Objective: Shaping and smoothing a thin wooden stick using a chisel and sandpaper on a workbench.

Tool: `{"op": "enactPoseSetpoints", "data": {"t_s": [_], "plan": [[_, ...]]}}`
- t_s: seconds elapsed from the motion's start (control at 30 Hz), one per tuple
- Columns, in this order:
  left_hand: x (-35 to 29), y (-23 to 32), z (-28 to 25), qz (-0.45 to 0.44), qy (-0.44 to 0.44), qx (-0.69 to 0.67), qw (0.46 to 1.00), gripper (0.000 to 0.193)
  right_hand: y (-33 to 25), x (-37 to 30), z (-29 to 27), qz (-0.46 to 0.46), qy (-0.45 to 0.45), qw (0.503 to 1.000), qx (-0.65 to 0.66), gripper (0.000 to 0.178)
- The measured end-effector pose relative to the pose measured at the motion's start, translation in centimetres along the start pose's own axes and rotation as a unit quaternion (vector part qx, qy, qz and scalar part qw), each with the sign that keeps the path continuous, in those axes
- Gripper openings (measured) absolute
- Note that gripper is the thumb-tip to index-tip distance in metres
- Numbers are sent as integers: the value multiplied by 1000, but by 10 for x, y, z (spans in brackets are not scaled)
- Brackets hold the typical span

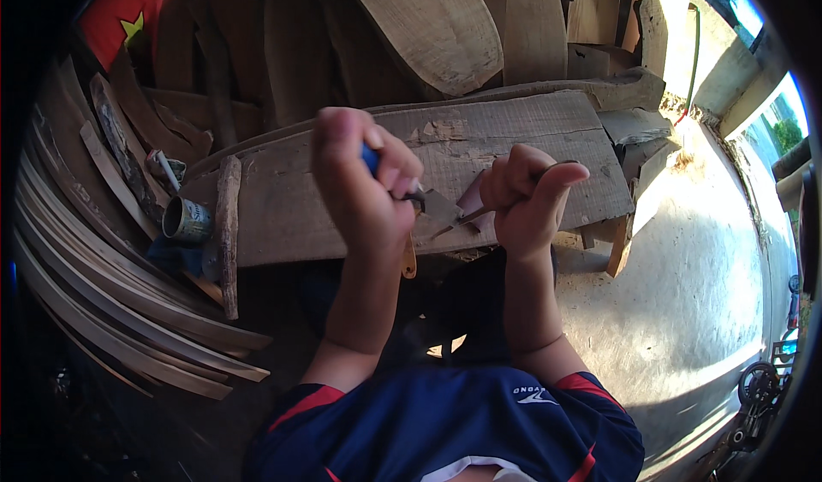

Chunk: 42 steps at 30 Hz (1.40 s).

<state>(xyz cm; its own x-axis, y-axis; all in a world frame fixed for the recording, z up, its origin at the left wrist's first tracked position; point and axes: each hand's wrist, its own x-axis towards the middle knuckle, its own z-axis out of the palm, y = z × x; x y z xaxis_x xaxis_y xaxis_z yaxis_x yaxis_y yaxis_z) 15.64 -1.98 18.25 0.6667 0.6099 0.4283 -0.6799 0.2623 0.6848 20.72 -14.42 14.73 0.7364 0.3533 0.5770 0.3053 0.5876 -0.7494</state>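
Both hands clamp tight: left hand (pixel 360 182) on a blue-handled knife (pixel 428 204) pointing right, right hand (pixel 527 195) on a thin strip (pixel 458 219).

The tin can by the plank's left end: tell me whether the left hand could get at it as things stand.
Probably not right away. The left hand is closed around a blue-handled tool. The way across the plank to the tin can looks open, though.
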Motion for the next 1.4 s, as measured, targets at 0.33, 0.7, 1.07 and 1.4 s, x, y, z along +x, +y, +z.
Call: {"op": "enactPoseSetpoints", "data": {"t_s": [0.33, 0.7, 1.07, 1.4], "plan": [[-5, -19, 10, -18, -47, 77, 996, 24, -2, -5, 5, -5, 4, 1000, -18, 65], [-10, -27, 10, -35, -73, 103, 991, 21, -1, -10, 7, -22, -35, 997, -67, 70], [-10, -50, -13, -37, -12, 166, 985, 27, -6, -14, 21, 8, -20, 998, -51, 69], [-2, -30, -21, -73, 67, 72, 992, 29, 0, -15, 4, -30, -55, 998, -29, 68]]}}
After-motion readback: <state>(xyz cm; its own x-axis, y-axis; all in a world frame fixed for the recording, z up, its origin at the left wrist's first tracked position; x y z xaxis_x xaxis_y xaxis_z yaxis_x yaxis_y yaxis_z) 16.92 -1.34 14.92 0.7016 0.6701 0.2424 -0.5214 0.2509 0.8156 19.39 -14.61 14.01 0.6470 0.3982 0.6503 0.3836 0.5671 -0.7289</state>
